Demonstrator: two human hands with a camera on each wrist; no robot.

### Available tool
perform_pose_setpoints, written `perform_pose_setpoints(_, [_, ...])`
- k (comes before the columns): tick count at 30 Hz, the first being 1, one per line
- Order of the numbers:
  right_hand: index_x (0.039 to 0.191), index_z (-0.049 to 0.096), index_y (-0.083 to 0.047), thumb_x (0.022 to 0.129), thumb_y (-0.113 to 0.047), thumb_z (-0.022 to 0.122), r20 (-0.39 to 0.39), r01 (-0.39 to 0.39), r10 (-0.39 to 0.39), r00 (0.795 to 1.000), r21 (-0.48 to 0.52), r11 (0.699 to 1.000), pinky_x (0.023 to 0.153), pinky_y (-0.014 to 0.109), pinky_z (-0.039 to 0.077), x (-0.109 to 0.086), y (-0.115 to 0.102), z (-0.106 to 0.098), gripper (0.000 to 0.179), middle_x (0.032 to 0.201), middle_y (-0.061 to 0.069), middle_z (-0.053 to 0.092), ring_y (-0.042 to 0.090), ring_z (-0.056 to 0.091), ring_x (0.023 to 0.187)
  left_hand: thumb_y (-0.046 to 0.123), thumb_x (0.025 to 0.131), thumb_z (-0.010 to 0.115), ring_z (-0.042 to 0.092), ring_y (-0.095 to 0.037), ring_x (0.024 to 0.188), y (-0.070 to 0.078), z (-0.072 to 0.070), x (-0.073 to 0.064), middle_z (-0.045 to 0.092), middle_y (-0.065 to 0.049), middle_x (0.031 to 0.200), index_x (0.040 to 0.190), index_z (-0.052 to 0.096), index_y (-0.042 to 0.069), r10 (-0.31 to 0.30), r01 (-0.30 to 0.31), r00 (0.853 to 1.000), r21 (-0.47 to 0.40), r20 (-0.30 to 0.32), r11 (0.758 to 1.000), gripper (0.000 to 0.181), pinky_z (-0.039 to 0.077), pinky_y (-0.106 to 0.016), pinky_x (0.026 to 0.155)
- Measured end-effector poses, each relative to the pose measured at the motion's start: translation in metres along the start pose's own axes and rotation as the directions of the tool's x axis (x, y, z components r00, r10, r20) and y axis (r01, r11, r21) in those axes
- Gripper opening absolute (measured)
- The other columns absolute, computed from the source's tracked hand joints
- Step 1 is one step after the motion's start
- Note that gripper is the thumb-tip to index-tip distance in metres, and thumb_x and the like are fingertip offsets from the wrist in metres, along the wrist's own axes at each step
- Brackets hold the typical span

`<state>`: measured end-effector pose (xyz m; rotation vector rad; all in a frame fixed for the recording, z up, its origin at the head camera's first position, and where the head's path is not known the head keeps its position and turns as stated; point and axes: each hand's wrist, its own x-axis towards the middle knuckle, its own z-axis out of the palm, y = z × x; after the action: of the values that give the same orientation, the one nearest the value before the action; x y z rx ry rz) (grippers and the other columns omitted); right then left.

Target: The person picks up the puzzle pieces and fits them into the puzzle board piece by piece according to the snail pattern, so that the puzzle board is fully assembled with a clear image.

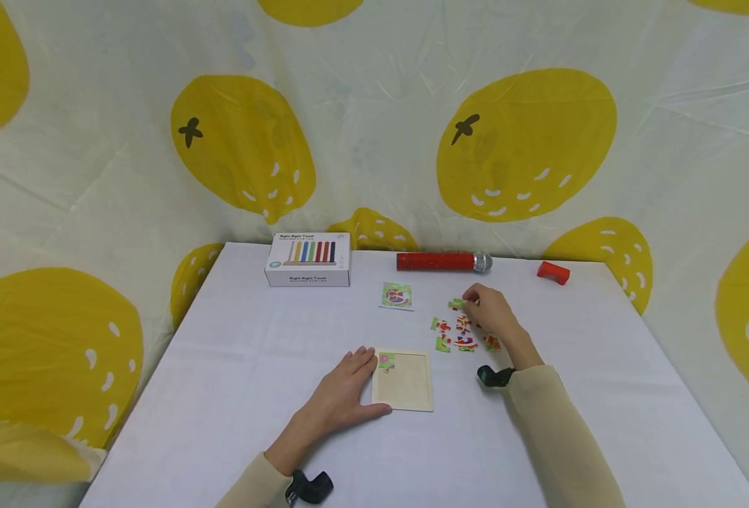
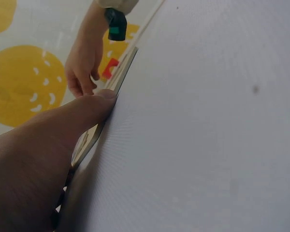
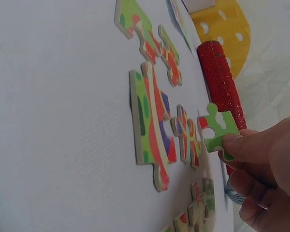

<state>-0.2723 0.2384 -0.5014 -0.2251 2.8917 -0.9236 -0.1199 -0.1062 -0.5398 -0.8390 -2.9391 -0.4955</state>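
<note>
My right hand (image 1: 491, 310) pinches a mostly green jigsaw puzzle piece (image 3: 218, 128) between thumb and fingers, above the loose pieces. Those puzzle pieces (image 3: 150, 123), green, red, white and purple, lie spread on the table under and beside it. My left hand (image 1: 342, 395) lies against the left side of a square wooden puzzle tray (image 1: 406, 384), its fingers fairly straight. In the left wrist view the thumb (image 2: 104, 95) rests at the tray's near edge. One green piece with a pink flower (image 1: 386, 360) sits in the tray's top left corner.
Behind the tray lies a small picture card (image 1: 397, 295). Along the back of the white table (image 1: 272, 339) are a white box (image 1: 308, 259), a red microphone (image 1: 442, 262) and, at right, a small red object (image 1: 553, 272). A lemon-patterned curtain (image 1: 374, 141) hangs behind.
</note>
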Motion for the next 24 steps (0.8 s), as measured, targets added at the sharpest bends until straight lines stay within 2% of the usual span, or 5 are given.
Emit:
perform_pose_setpoints(6, [0.117, 0.062, -0.003, 0.100, -0.016, 0.058, -0.031, 0.025, -0.024, 0.999, 0.038, 0.999, 0.082, 0.037, 0.052, -0.011, -0.015, 0.000, 0.022, 0.105, 0.014, 0.068, 0.026, 0.059, 0.092, 0.071, 0.084, 0.063, 0.036, -0.022, 0.150, 0.000, -0.001, 0.000, 0.044, -0.008, 0.157, 0.148, 0.048, 0.003, 0.001, -0.001, 1.000, 0.000, -0.002, 1.000, 0.095, 0.030, -0.036, 0.126])
perform_pose_setpoints(19, [0.108, 0.066, -0.005, 0.096, -0.016, 0.067, -0.079, 0.113, -0.106, 0.991, 0.083, 0.990, 0.069, 0.024, 0.051, -0.040, -0.047, 0.014, 0.017, 0.092, 0.007, 0.069, 0.018, 0.060, 0.082, 0.071, 0.084, 0.062, 0.035, -0.022, 0.151, 0.001, -0.002, 0.001, 0.043, -0.007, 0.159, 0.149, 0.046, 0.004, -0.007, 0.007, 1.000, 0.005, 0.018, 1.000, 0.095, 0.029, -0.036, 0.126])
perform_pose_setpoints(24, [0.104, 0.067, -0.004, 0.093, -0.013, 0.069, -0.074, 0.164, -0.155, 0.985, 0.125, 0.979, 0.063, 0.021, 0.049, -0.051, -0.057, 0.022, 0.014, 0.087, 0.006, 0.069, 0.015, 0.058, 0.077, 0.071, 0.084, 0.063, 0.033, -0.022, 0.151, 0.000, -0.002, 0.001, 0.042, -0.007, 0.159, 0.150, 0.046, 0.004, -0.013, 0.013, 1.000, -0.005, 0.028, 1.000, 0.096, 0.028, -0.037, 0.127])
